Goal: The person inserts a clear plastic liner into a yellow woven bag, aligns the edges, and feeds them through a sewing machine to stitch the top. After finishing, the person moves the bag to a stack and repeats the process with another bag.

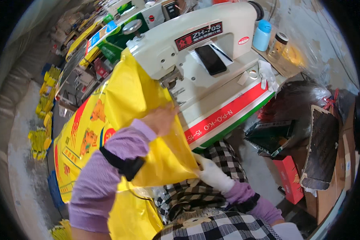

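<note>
Left hand (161, 119) flattens a yellow sack (124, 100) toward the sewing machine (196, 44) at 1 o'clock; gloved right hand (207, 168) pinches its corner. Keeping the edge taut should feed it straight.

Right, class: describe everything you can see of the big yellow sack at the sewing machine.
The yellow sack looks like glossy woven plastic, printed with red and orange pictures and lettering. It lies slack and creased, its upper edge fed under the head of the white sewing machine, the rest hanging toward the floor. The left hand presses on it near the needle; the right hand, in a white glove, pinches its lower corner.
</note>
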The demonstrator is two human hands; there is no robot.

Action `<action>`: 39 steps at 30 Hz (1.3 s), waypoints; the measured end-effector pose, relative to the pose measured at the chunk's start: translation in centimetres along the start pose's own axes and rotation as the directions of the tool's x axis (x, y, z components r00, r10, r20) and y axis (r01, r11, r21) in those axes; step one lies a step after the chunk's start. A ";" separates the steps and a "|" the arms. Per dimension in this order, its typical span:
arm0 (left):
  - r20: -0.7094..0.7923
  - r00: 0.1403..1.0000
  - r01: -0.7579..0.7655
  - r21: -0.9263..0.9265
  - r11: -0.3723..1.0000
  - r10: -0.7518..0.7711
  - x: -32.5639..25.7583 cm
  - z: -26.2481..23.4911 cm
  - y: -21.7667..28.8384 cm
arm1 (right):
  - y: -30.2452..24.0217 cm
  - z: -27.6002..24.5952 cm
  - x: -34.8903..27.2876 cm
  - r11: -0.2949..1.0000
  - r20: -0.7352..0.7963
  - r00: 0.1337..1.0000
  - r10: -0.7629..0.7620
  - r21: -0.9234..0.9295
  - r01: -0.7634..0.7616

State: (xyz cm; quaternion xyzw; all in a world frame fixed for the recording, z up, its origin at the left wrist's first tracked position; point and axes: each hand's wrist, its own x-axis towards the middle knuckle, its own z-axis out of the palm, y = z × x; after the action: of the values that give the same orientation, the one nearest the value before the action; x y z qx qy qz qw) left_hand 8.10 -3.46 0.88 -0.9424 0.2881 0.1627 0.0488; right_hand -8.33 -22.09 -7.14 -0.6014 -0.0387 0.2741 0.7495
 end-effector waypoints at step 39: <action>0.136 0.870 -0.470 -0.060 0.881 0.473 -15.1 -4.4 8.8 | -1.9 2.8 21.6 -0.594 -0.370 0.796 -0.480 -0.531 -0.605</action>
State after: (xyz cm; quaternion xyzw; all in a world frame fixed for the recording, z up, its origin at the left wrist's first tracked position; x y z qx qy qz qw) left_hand -7.39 -3.66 10.11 -0.8297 0.5028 0.2418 0.0169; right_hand 9.55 -10.02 -10.54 -0.9521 0.0294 -0.0564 -0.2992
